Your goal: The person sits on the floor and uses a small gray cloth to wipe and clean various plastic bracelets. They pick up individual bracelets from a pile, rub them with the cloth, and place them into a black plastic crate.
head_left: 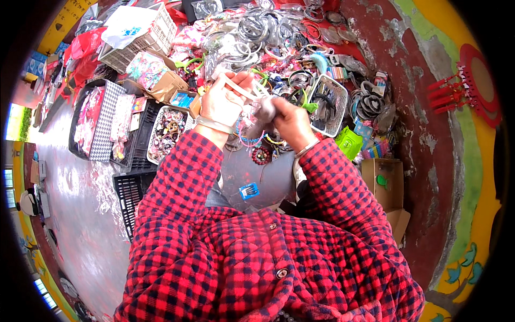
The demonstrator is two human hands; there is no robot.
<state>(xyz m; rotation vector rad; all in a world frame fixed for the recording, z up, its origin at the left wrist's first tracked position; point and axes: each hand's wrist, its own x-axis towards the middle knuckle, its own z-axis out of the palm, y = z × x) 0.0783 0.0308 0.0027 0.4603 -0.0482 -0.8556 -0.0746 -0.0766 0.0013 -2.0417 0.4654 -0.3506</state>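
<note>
My left hand is closed around a pale narrow band, which slants from its fingers toward my right hand. My right hand pinches a grey, soft-looking piece, blurred by motion, at the other end of the band. I cannot tell whether the band and the grey piece are joined. Just below them hang or lie a ring of coloured beads and a dark red beaded hair tie.
Headbands and hair accessories lie heaped ahead. At the left stand a white crate, a cardboard box and a basket of hair ties. A white basket and a green basket are at the right; a blue card lies nearer.
</note>
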